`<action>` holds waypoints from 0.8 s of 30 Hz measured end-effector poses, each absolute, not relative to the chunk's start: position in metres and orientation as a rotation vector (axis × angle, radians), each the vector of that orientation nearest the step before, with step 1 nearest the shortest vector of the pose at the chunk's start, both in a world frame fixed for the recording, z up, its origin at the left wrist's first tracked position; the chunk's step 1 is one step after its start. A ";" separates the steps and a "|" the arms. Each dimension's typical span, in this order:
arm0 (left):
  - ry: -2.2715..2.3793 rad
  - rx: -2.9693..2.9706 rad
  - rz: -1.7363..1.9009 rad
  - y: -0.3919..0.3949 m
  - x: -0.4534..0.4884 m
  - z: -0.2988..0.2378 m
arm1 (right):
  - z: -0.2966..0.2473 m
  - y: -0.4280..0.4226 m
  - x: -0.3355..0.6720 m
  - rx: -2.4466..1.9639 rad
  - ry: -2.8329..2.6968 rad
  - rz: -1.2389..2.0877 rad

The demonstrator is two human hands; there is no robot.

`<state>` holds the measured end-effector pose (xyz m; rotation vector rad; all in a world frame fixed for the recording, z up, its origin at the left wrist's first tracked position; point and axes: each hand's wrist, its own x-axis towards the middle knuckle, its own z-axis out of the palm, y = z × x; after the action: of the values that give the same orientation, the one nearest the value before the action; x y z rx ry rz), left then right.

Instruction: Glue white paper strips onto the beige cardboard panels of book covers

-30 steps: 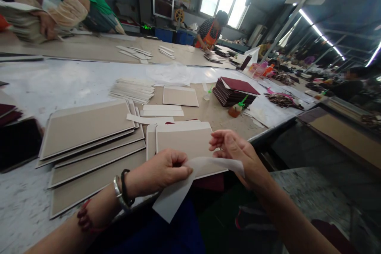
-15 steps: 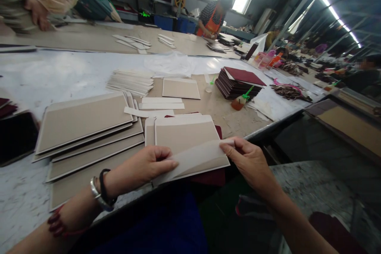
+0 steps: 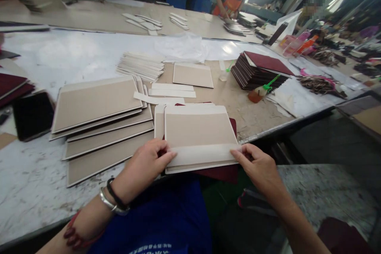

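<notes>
My left hand (image 3: pixel 154 158) pinches the left end of a white paper strip (image 3: pixel 204 154) between thumb and fingers. At its other end, my right hand (image 3: pixel 253 158) grips the strip the same way. The strip lies level across the lower part of a beige panel (image 3: pixel 196 127) with a white band along its top edge; whether it touches the panel all along, I cannot tell. Beneath that panel, maroon pieces (image 3: pixel 233 127) stick out at the right and bottom. Left of my left hand lies a staggered stack of beige panels (image 3: pixel 98 103).
Further back are a pile of white strips (image 3: pixel 139 66), loose strips (image 3: pixel 172 90), a single beige panel (image 3: pixel 193 75), a maroon stack (image 3: pixel 268 63) and a glue bottle (image 3: pixel 258 94). A black phone (image 3: pixel 32 116) lies at left. Two co-workers stand across the table.
The strip was slanted and curled at its right end; now it is straight and level over the panel's lower part. My view has tilted down and shifted left.
</notes>
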<state>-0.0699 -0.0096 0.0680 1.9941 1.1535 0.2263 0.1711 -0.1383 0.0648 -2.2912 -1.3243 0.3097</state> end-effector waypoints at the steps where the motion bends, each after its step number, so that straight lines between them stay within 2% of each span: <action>1: 1.157 1.998 0.225 -0.011 -0.070 0.068 | 0.065 -0.138 0.172 -2.300 -1.324 0.305; 24: 1.294 1.977 0.324 -0.022 -0.067 0.056 | 0.052 -0.141 0.182 -2.339 -1.295 0.384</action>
<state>-0.0670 -0.0221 0.0564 1.9766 1.2942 0.3241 0.1818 -0.1412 0.0521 -2.3391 -1.2949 0.3843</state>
